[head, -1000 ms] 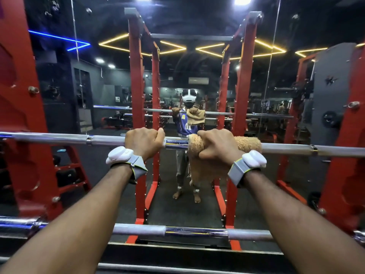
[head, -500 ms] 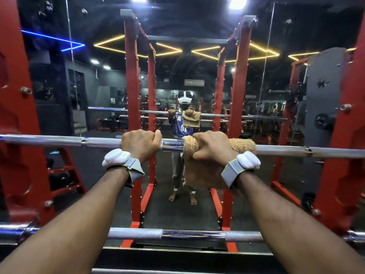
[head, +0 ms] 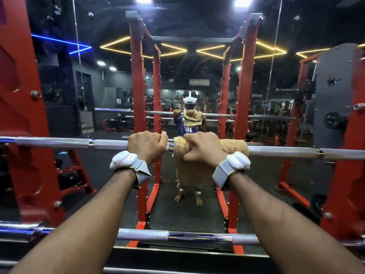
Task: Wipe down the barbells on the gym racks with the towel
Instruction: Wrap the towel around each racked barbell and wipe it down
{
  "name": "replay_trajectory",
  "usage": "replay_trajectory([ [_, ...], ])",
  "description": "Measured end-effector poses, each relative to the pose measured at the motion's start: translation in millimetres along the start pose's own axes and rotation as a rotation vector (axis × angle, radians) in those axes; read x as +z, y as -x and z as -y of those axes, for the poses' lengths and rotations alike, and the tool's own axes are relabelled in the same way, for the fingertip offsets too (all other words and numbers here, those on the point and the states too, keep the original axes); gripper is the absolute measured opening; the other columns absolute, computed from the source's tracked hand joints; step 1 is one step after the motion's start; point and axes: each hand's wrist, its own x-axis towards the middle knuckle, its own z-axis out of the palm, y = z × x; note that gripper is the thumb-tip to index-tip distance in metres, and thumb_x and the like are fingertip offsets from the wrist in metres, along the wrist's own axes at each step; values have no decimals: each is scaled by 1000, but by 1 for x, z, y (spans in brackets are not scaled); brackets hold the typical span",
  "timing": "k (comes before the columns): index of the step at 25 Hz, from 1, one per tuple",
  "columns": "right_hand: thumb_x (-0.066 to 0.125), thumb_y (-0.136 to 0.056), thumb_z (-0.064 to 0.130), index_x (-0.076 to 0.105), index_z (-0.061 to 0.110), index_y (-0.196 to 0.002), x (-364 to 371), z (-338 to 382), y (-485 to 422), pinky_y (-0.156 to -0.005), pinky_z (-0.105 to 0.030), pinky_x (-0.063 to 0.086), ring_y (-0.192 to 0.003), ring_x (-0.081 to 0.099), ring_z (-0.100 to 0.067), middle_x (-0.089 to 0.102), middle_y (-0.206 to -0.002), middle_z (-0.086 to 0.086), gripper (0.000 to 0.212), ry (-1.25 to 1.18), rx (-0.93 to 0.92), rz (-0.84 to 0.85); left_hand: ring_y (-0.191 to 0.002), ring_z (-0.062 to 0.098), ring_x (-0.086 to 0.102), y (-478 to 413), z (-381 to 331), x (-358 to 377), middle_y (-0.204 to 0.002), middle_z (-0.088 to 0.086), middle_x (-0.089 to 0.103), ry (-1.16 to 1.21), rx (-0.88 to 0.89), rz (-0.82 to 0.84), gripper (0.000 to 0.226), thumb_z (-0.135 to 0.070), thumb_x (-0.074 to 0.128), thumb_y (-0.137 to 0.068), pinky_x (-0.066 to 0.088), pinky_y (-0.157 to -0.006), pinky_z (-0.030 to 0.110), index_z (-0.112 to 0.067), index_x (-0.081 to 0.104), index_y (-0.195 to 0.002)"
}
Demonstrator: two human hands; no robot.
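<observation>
A silver barbell (head: 59,142) runs across the view at chest height on the red rack. My left hand (head: 146,145) grips the bare bar just left of centre. Right beside it my right hand (head: 203,149) grips a tan fluffy towel (head: 233,146) that is wrapped round the bar. The towel's loose end (head: 189,175) hangs down below my right hand. A second barbell (head: 197,235) lies lower on the rack, close to me.
Red rack uprights stand at the left (head: 21,135) and the right (head: 347,155). A wall mirror (head: 197,86) ahead reflects the rack, the bars and a person. A grey plate holder (head: 333,107) stands at the right.
Both hands and the towel have moved slightly left along the upper bar. Their grips have stayed the same.
</observation>
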Motion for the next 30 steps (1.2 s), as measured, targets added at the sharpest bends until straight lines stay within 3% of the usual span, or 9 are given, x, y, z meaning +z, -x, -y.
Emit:
replay_trajectory([
  [3, 66, -73, 36, 45, 15, -70, -11, 2, -8, -55, -29, 30, -73, 58, -32, 53, -67, 1, 30, -135, 55, 189, -86, 33, 67, 1, 0, 2, -87, 12, 72, -10, 1, 3, 58, -43, 28, -100, 40, -65, 33, -12, 75, -86],
  [5, 66, -70, 34, 44, 14, -66, -12, 7, -11, -52, -29, 31, -66, 56, -31, 50, -62, 0, 30, -152, 64, 217, -87, 33, 68, 1, 1, 3, -87, 11, 73, -11, -8, -8, 58, -44, 27, -99, 41, -65, 33, -14, 75, -87],
  [8, 64, -70, 38, 50, 16, -73, -12, 16, -9, -59, -31, 38, -74, 63, -34, 53, -65, -1, 26, -94, 30, 122, -88, 34, 68, 1, 0, 1, -88, 11, 73, -20, -15, -6, 57, -45, 28, -100, 39, -65, 33, -15, 76, -89],
  [12, 57, -78, 51, 45, 25, -82, 5, 34, -7, -77, -38, 39, -88, 67, -30, 69, -89, -4, 28, 24, -43, -97, -87, 34, 68, 1, 1, 1, -87, 11, 73, -9, -15, -21, 56, -44, 30, -101, 43, -67, 33, -14, 76, -88],
  [18, 60, -66, 43, 42, 17, -68, -11, 27, -23, -60, -30, 34, -76, 59, -32, 50, -68, -1, 31, -179, 16, 232, -91, 35, 67, 0, 3, 2, -93, 12, 73, 11, -20, -8, 56, -43, 28, -102, 44, -71, 34, -14, 75, -92],
  [20, 54, -62, 44, 43, 16, -70, -8, 26, -19, -59, -30, 35, -77, 62, -35, 55, -70, -3, 31, -160, -20, 155, -90, 35, 67, 1, 3, 1, -91, 12, 73, 10, -23, -12, 56, -43, 28, -102, 43, -70, 34, -15, 76, -92],
  [23, 63, -69, 34, 45, 19, -82, 3, 16, -10, -59, -32, 35, -83, 64, -38, 66, -84, -9, 27, -53, -145, 18, -88, 34, 67, 2, 5, 2, -88, 10, 73, 3, 0, -11, 58, -46, 27, -101, 44, -68, 34, -16, 76, -90],
  [27, 68, -68, 33, 49, 17, -90, 0, -18, 1, -60, -33, 37, -86, 63, -38, 66, -86, -10, 33, -53, -122, 29, -86, 31, 68, 3, 8, 1, -84, 9, 73, 4, 21, 0, 57, -47, 29, -101, 44, -65, 32, -18, 76, -87],
  [30, 67, -62, 44, 52, 19, -89, -3, -49, 16, -62, -32, 37, -86, 62, -35, 66, -86, -7, 39, -116, -18, 98, -84, 31, 67, 3, 7, 1, -82, 8, 72, 13, 26, -1, 56, -46, 30, -101, 43, -65, 32, -17, 75, -85],
])
